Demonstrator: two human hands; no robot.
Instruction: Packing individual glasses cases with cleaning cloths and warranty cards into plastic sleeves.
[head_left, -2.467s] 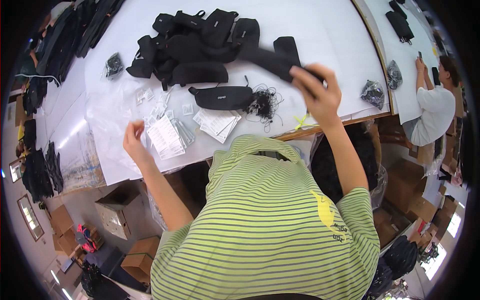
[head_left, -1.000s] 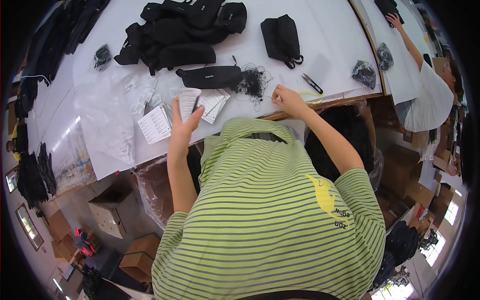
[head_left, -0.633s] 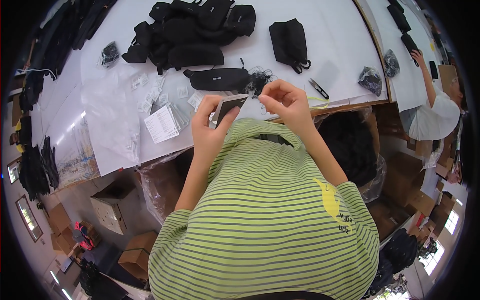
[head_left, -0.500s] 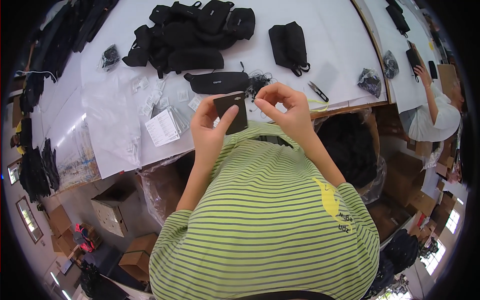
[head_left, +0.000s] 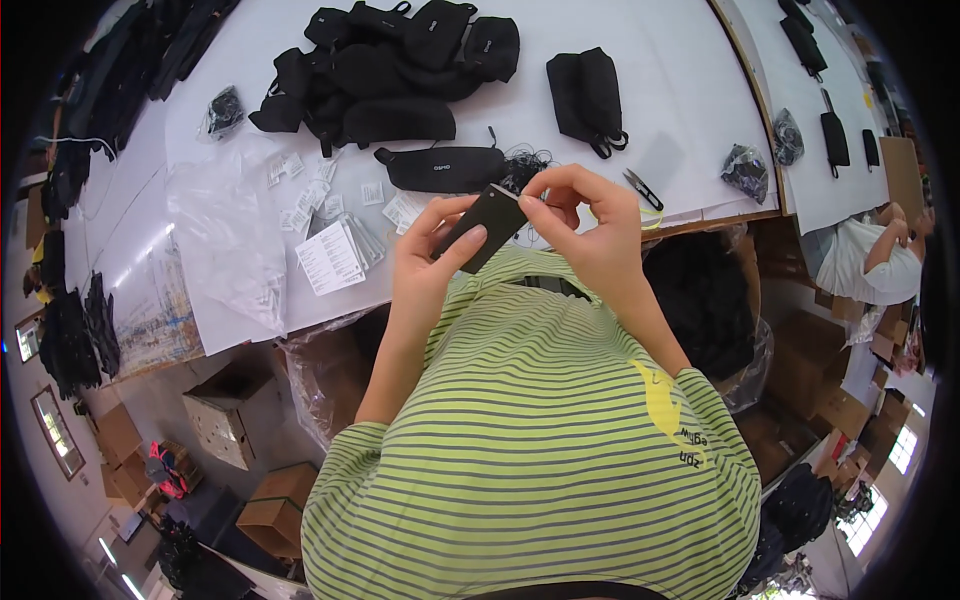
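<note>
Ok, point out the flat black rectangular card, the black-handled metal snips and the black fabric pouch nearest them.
Flat black rectangular card (head_left: 494,222): head view, on its face.
Black-handled metal snips (head_left: 648,194): head view, on the handle.
Black fabric pouch (head_left: 586,98): head view, middle of its body.

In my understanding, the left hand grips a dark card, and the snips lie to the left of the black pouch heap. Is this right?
One side is wrong: the head view shows the snips to the right of the black pouch heap, not left. The left hand does grip a dark card.
</note>
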